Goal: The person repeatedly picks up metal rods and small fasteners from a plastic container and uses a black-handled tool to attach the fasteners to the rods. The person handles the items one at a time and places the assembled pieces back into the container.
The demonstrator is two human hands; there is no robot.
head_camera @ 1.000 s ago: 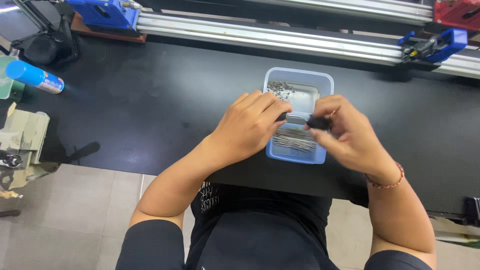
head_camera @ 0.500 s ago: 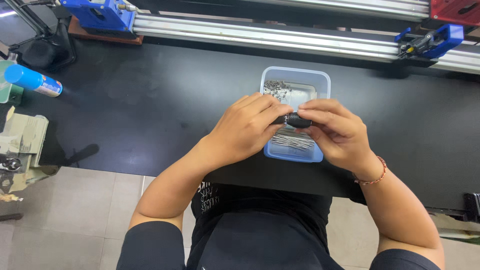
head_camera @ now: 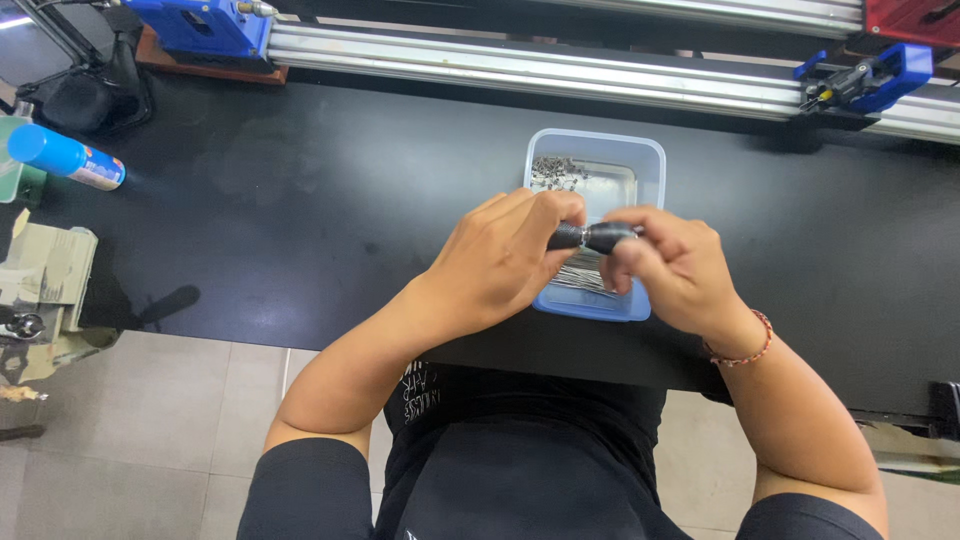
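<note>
Above black worktop [head_camera: 300, 200], both hands pinch a dark cylinder [head_camera: 592, 237].

At far left I see a blue spray can [head_camera: 62, 157] lying, its label white and orange.

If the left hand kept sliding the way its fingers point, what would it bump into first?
The left hand points right, toward the right hand. Both pinch a small dark cylinder above the blue tray. It would likely meet the right hand's fingers first, since they sit almost against it.
</note>
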